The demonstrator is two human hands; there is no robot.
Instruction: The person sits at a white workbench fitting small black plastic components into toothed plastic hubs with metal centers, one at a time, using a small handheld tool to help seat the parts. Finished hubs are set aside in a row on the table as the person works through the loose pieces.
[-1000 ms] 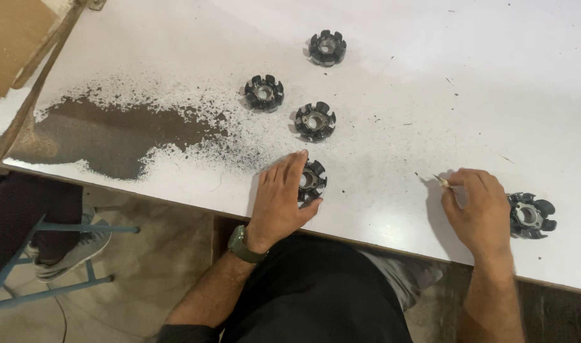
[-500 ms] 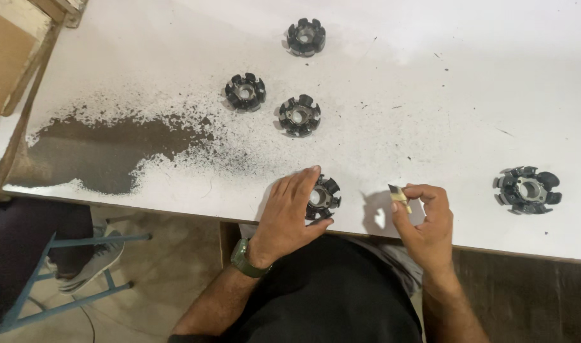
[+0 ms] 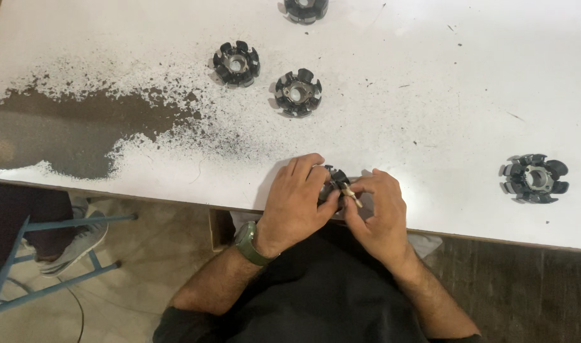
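**Toothed black part being gripped at the worktop's near edge**

A black toothed ring-shaped part (image 3: 334, 179) is being held down at the near edge of the white worktop (image 3: 430, 95), mostly hidden under the fingers. The left hand (image 3: 297, 200) is being curled over it from the left, fingers closed around its rim, with a green wristwatch (image 3: 248, 243) being worn on that wrist. The right hand (image 3: 379, 213) is being pressed in from the right, its thumb and fingertips pinched on a small pale sliver (image 3: 350, 193) that is being held against the part's side. Both hands are touching each other over the part.

4 more parts of the same kind are lying on the worktop: 1 (image 3: 236, 63) and another (image 3: 297, 93) near each other beyond the hands, a 3rd (image 3: 306, 9) being cut off by the top edge, and a 4th (image 3: 534, 178) well apart to the right. A wide patch of dark grit (image 3: 81, 127) is spreading across the worktop's left side, thinning into specks toward the middle. Below the worktop, a blue metal frame (image 3: 42, 254) and a grey shoe (image 3: 71, 244) are showing on the floor.
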